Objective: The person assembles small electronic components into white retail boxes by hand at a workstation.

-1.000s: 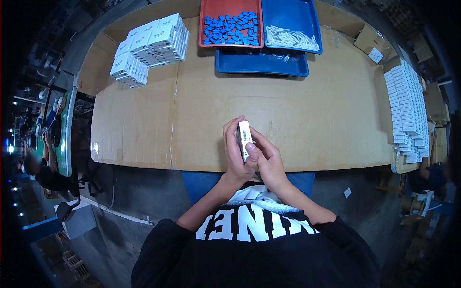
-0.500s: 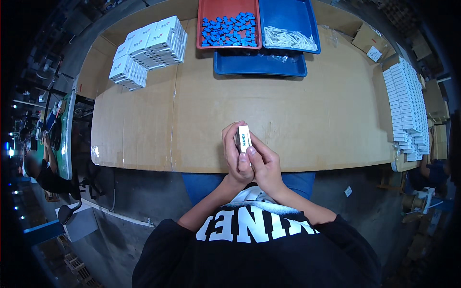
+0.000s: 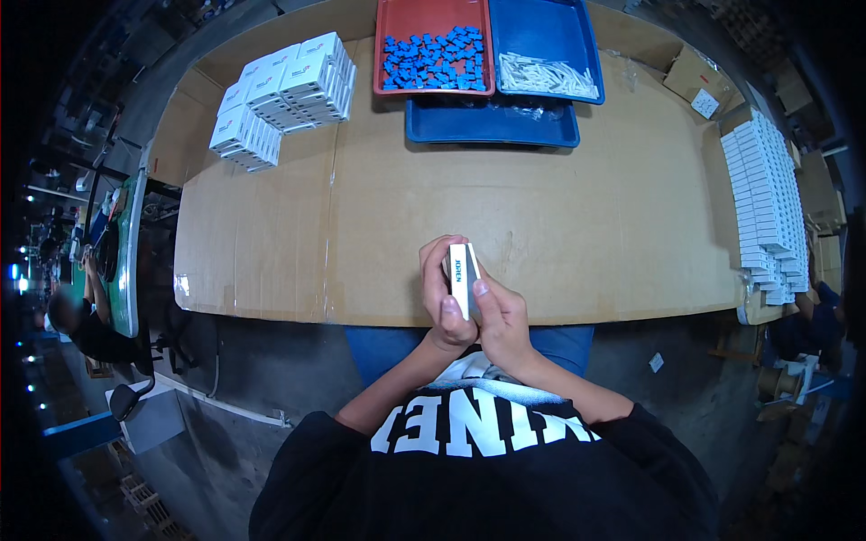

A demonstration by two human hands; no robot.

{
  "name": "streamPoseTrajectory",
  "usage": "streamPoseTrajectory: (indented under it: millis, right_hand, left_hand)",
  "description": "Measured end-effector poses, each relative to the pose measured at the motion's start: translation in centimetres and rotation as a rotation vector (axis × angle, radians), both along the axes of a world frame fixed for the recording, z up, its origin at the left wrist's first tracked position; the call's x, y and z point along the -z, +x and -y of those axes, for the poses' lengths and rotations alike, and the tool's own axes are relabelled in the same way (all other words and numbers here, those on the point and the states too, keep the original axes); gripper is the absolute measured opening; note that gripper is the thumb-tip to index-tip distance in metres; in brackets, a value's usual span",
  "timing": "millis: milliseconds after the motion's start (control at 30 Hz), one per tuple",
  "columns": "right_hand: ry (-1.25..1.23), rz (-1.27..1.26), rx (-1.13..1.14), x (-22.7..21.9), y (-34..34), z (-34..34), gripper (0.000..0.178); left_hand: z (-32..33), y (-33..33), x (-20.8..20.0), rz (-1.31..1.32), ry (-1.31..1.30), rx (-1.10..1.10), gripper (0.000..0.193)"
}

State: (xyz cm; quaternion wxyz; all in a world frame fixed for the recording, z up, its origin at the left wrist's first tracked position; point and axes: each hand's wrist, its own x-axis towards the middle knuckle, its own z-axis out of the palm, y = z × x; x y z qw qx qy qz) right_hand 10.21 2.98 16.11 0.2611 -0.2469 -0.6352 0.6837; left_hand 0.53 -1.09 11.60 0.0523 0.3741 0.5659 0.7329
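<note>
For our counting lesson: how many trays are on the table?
3: a red tray at the far side, a blue tray right of it, and a nearer blue tray, partly covered. Others may be hidden.

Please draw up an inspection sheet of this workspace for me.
Surface: brown cardboard, with a lengthwise seam.
Job's things: white box, held; left box stack; right box stack; red tray of blue pieces; blue tray of white sticks; front blue tray.
Clutter: white card on the floor.
Grippers: left hand and right hand, both on the white box.
Cables: nothing clearly seen.
Surroundings: co-worker at a green table, left.
</note>
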Motion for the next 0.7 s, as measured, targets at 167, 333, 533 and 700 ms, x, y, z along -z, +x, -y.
streamPoseTrajectory:
  millis: [167, 333, 533, 700]
  right_hand:
    - [-0.052, 0.000, -0.015, 0.5, -0.3, -0.2, 0.046]
    - [-0.340, 0.040, -0.028, 2.0, 0.0, -2.7, 0.046]
    - [0.156, 0.238, -0.183, 0.7, 1.3, -4.7, 0.063]
    - [0.869, 0.101, -0.205, 0.3, 2.1, -6.7, 0.081]
  left_hand:
    - [0.0, -0.1, 0.5, 0.026, -0.004, 0.027, 0.075]
    - [0.4, -1.1, -0.4, 0.044, -0.219, 0.214, 0.101]
    - [0.7, -0.7, 1.4, 0.413, -0.139, 0.386, 0.091]
    - [0.5, 0.3, -1.7, 0.979, -0.284, 0.594, 0.083]
